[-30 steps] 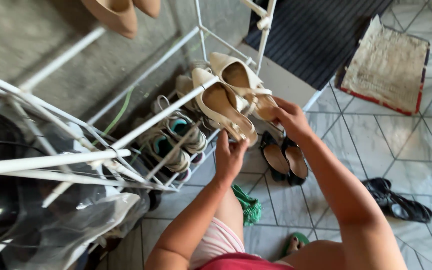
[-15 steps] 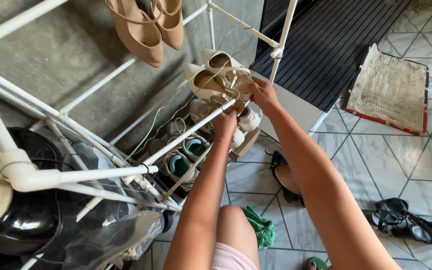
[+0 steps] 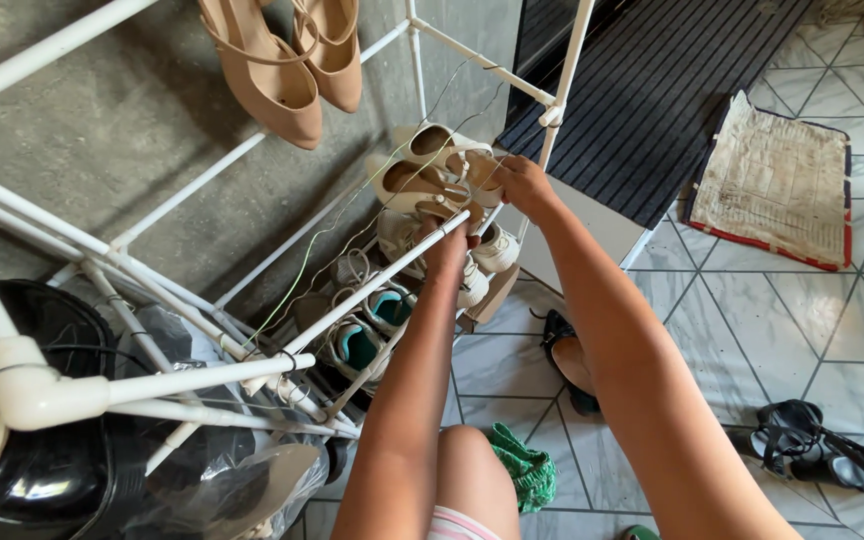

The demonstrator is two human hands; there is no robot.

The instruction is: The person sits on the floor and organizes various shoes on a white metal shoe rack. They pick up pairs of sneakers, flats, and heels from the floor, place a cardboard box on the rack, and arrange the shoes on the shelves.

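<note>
Both hands, right hand (image 3: 520,183) and left hand (image 3: 449,240), grasp the cream strappy sandals (image 3: 432,170) at the right end of the white shoe rack's (image 3: 372,290) middle shelf; we judge them light, stiff-soled, best held by the soles, not the thin straps.

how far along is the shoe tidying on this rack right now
Done: a tan pair of heels sits on the upper rails of the white rack, and sneakers fill the bottom shelf. In hand: the left hand and right hand are setting the cream heels on the middle rails. Left: black sandals and a dark flat lie on the tiled floor.
</note>
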